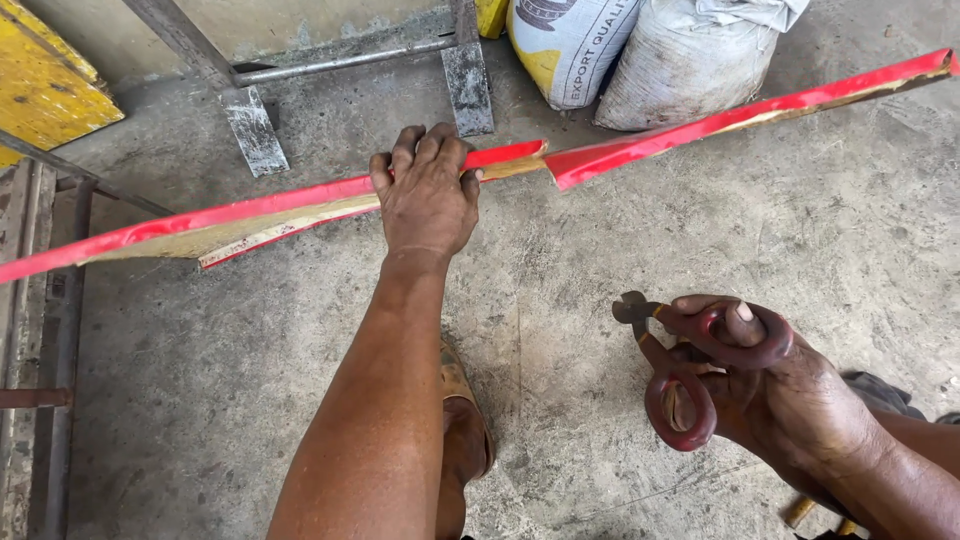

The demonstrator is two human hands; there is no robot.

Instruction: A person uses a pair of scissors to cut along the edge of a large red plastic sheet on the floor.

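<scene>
A long red metal strip point(720, 122) with a pale underside runs across the view from lower left to upper right, partly cut near its middle. My left hand point(425, 190) grips the strip just left of the cut, fingers curled over its far edge. My right hand point(770, 385) is lower right, apart from the strip, holding red-handled metal shears point(690, 370) by their loop handles, blades pointing left.
Concrete floor point(250, 330) below. Two filled sacks point(640, 50) lie at the top. A metal frame with flat feet point(255, 130) stands at the back, a yellow board point(40, 85) at the top left, and steel rails point(50, 340) along the left. My sandalled foot point(465, 420) is under my arm.
</scene>
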